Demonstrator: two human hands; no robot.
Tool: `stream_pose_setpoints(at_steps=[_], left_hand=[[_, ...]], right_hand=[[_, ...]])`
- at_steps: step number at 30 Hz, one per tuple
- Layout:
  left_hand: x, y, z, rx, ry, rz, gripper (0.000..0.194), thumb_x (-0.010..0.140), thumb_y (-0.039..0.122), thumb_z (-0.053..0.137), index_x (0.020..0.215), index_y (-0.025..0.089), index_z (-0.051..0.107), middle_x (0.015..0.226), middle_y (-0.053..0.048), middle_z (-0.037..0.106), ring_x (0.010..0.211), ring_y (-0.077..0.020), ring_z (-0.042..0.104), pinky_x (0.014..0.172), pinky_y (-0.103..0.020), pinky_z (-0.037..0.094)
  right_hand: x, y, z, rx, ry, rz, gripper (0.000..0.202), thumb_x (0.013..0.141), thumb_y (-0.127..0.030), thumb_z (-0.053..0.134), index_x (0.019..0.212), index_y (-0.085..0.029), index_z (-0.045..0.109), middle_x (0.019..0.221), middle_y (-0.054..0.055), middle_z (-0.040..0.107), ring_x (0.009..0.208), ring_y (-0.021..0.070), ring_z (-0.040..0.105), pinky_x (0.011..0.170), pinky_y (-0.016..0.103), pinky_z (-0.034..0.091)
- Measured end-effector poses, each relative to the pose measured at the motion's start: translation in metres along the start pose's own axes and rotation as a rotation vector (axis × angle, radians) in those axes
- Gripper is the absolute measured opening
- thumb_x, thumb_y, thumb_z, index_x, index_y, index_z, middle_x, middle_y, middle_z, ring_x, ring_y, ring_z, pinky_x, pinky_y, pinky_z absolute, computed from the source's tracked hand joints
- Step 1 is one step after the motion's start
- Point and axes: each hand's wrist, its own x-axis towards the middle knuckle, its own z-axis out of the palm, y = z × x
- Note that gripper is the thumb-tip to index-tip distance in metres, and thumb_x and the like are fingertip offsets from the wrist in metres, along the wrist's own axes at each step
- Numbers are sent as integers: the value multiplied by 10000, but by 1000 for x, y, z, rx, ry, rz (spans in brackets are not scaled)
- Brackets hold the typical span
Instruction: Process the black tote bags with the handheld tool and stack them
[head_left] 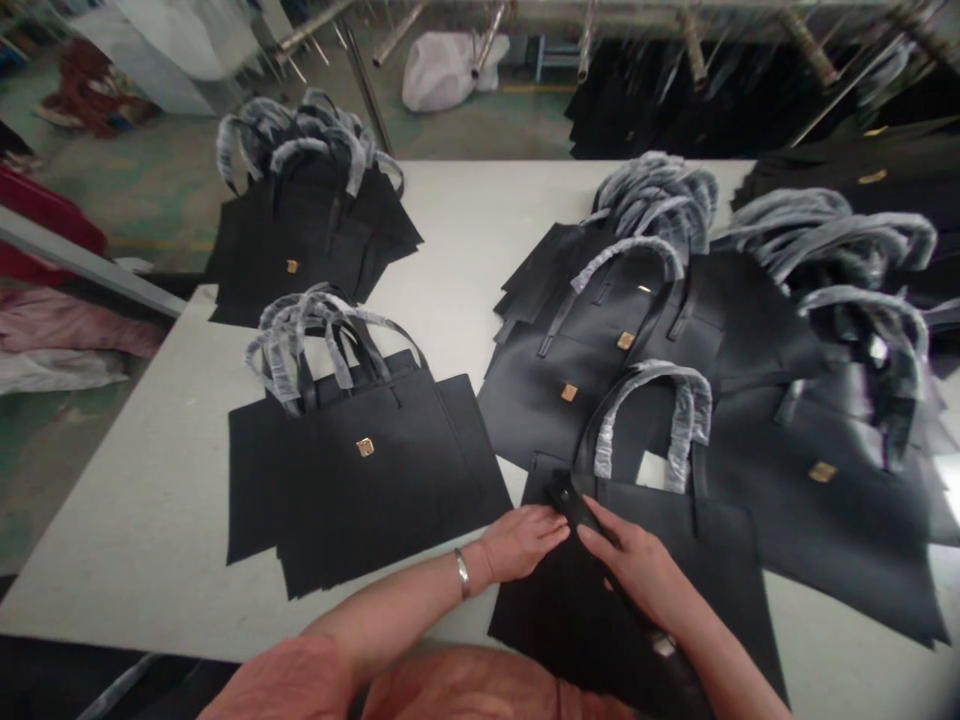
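A black handbag (720,560) lies flat on the table before me, its looped handles (652,380) wrapped in clear plastic. My right hand (637,565) is closed around a long black strap-like piece (570,500); a small metal fitting shows near its lower end. The upper end of that piece rests over the bag's top left part. Beside it, my left hand (525,540) lies on the bag's left edge, fingers stretched out, fingertips close to the strap-like piece. Whether the left fingertips pinch anything beneath them is hidden.
To the left lie overlapping black bags (375,500) with gold clasps, and a further pile (300,230) stands behind them. More bags (825,500) cover the right side of the white table (150,500). Metal rack bars (585,40) jut out beyond the far edge.
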Motion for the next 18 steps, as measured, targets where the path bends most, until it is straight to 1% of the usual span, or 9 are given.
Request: stream_pose_setpoints(at_steps=[2,3,6,8,9,11,14,16,18], left_hand=[[0,0,2,8,-2,16,343,941,147,495,1275,104,560,1254,-132,629,1216,-241,546,1043,-372,458],[0,-1,4,15,0,22,337,945,149,489,1271,105,563,1251,-130,632,1207,-242,552,1036,-378,464],[-1,-1,5,36,15,27,330,958,149,470,1273,115,563,1292,-124,617,1207,-237,548,1022,-385,475],[-1,-1,5,46,18,30,336,960,138,464,1282,117,557,1317,-127,604,1218,-227,538,1023,-377,475],[0,-1,4,50,19,35,337,960,132,462,1283,114,556,1315,-130,604,1220,-222,536,1025,-373,474],[1,-1,3,63,22,44,332,957,122,459,1272,103,564,1298,-133,614,1210,-220,544,1029,-369,472],[1,-2,3,70,4,54,321,955,136,470,1252,96,585,1255,-133,638,1185,-225,566,1039,-369,467],[0,-3,3,64,-27,46,317,956,148,481,1248,117,600,1247,-130,644,1199,-227,563,1048,-379,460],[-1,-3,4,52,-50,26,313,963,154,475,1244,147,612,1268,-122,636,1227,-223,545,1055,-388,453]], right_hand=[[0,-3,2,50,10,32,615,825,-495,564,1360,-196,613,761,30,757,576,240,696,625,355,559],[1,-5,3,75,32,39,625,827,-494,561,1370,-188,601,745,27,752,552,234,688,610,351,556],[4,-10,-4,125,179,60,652,839,-518,546,1399,-185,566,757,26,751,599,238,706,631,345,552],[0,-6,-12,156,252,71,673,840,-546,549,1421,-207,540,708,6,737,608,239,707,640,344,550],[-3,-2,-15,179,256,75,678,834,-554,560,1424,-221,536,688,-6,730,598,236,703,632,342,550],[-10,5,-15,210,183,70,666,823,-547,576,1412,-235,552,706,-14,738,569,226,692,608,338,552],[-12,6,-3,151,104,45,586,798,-486,614,1311,-206,653,767,11,763,524,214,680,603,338,562],[-8,1,6,103,142,39,563,799,-468,621,1293,-201,669,758,23,766,537,220,689,631,341,569],[-6,-1,10,104,205,39,612,842,-490,573,1389,-218,580,786,24,771,592,224,706,672,345,571]])
